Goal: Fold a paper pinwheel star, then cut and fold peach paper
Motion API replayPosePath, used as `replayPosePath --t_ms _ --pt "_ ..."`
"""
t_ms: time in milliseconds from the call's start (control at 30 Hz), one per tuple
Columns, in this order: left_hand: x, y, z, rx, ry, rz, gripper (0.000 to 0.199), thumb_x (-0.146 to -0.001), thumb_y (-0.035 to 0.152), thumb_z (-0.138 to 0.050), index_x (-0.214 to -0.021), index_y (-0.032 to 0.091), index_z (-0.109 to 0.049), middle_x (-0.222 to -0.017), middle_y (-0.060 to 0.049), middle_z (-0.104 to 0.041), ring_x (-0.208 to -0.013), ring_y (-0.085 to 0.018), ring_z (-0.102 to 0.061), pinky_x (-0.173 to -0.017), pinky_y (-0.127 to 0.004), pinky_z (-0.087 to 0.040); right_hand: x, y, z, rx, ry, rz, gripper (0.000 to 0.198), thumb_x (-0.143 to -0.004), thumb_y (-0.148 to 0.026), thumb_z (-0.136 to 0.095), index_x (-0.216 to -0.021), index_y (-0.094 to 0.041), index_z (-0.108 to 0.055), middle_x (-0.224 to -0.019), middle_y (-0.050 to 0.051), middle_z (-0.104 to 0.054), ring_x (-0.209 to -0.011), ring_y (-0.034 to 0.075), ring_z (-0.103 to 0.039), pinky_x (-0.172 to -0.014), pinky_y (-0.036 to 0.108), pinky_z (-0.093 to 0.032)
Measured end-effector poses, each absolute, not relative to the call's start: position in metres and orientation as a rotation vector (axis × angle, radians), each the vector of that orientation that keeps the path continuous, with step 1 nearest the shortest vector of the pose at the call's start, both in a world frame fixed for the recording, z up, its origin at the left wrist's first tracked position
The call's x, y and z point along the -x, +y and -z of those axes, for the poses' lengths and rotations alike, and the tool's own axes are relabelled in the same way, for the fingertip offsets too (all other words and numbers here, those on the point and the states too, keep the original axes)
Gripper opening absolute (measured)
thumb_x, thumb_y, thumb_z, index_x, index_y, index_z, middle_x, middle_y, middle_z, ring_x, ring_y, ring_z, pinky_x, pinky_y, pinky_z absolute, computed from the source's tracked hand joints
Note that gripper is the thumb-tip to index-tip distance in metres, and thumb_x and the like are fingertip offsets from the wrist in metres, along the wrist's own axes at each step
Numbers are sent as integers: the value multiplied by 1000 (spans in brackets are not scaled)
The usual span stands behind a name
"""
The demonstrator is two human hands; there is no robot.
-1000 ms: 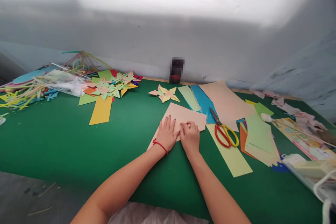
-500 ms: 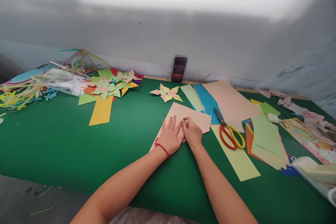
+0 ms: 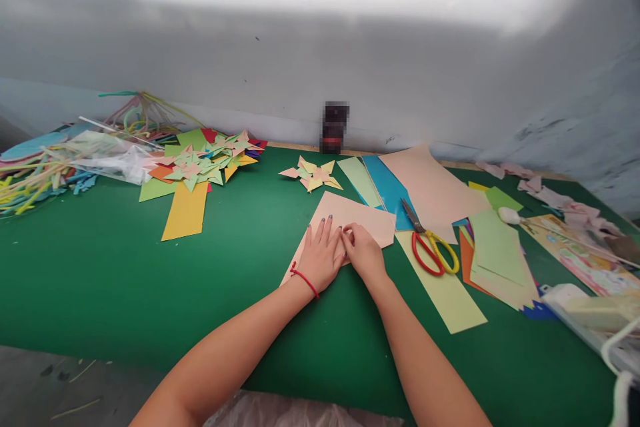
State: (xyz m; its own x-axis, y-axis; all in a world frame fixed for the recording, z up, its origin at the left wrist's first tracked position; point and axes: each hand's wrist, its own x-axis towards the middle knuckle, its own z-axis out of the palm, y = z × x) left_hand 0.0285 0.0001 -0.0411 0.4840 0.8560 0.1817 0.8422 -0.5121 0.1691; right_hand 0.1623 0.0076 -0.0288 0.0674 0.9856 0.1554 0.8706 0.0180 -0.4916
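A pale pink sheet of paper with angled edges lies on the green table in front of me. My left hand, wearing a red string bracelet, presses flat on the sheet with fingers spread. Close by its fingertips, my right hand is closed on the paper, thumb and fingers bent together. Its fingertips are partly hidden. Scissors with one red and one yellow handle rest to the right, across a pale green paper strip. Just behind the sheet sits a folded pink-and-yellow paper star.
Folded paper stars are heaped at the back left above a yellow strip. Beyond them lie bundled coloured stems and clear plastic. Blue paper, a large pink sheet and a stack of papers occupy the right.
My view has turned slightly right, so everything sits a little further left. Both hands remain on the pink paper, with the right fingers in a slightly different bend.
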Motion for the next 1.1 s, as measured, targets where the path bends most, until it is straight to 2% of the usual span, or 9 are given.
replayPosePath --t_ms 133,333,600,1100 --pt "-28 0 45 -2651 1519 -332 59 -91 50 -24 -140 17 -29 -148 -13 -19 -137 -27 -15 -108 -51 -16 -162 8 24 2146 -1745 -400 15 -87 -31 -44 -91 -18 -50 -64 1 -58 -57 15 -54 -49 23 -26" --pt "-28 0 44 -2652 1515 -335 59 -90 50 -25 -139 17 -31 -147 -14 -22 -136 -27 -17 -108 -51 -17 -161 7 21 2170 -1777 -362 15 -86 -31 -44 -80 -20 -51 -63 1 -58 -58 14 -53 -49 22 -22" --pt "-27 0 42 -2629 1508 -363 63 -89 53 -28 -140 16 -28 -149 -15 -17 -137 -29 -15 -107 -53 -18 -162 7 24 2156 -1756 -346 19 -85 -32 -45 -73 -20 -52 -63 1 -59 -58 14 -53 -50 23 -23" --pt "-26 2 49 -2639 1478 -339 65 -89 55 -22 -141 15 -27 -149 -13 -17 -137 -27 -14 -108 -50 -16 -161 10 29 2157 -1785 -254 19 -87 -33 -43 -78 -20 -53 -62 2 -59 -55 13 -52 -49 23 -21"
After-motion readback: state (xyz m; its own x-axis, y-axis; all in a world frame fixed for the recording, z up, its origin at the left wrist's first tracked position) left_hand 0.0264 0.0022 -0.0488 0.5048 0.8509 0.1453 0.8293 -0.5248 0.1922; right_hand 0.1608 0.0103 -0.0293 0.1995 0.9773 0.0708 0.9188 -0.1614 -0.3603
